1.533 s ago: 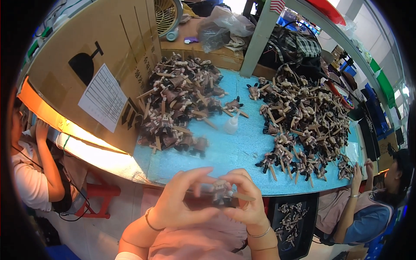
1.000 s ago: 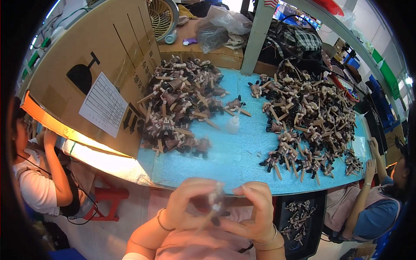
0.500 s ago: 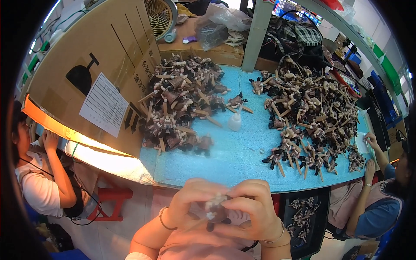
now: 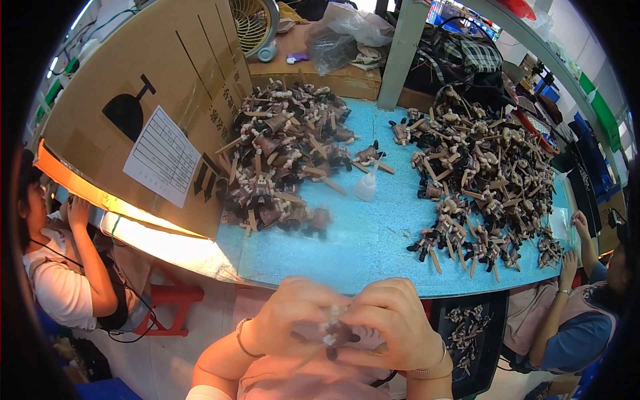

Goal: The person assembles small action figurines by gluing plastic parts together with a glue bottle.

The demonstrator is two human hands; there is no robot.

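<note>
Just in front of the table's near edge, my left hand (image 4: 288,319) and my right hand (image 4: 393,321) pinch a small toy figure (image 4: 339,332) between their fingers. The figure has a brown body, pale parts and dark feet; the fingers cover much of it, and it is slightly blurred. Beyond my hands, on the blue tabletop (image 4: 333,260), a heap of similar brown figures with flat wooden sticks (image 4: 280,143) lies at the left. A second, larger heap (image 4: 490,177) spreads over the right. Between the heaps, a small white squeeze bottle with a thin nozzle (image 4: 365,187) stands beside a single figure (image 4: 368,154).
A large cardboard panel (image 4: 160,87) borders the left heap. Behind the table are a fan (image 4: 252,28), plastic bags (image 4: 343,37) and a grey post (image 4: 402,60). Below the table's right side sits a black tray (image 4: 490,360) with several figures. Co-workers sit at left and right.
The figure is tilted a little differently between my fingers, and both hands stay close together. The table scene has shifted slightly right in the view. At the right, the co-worker's hands have moved slightly.
</note>
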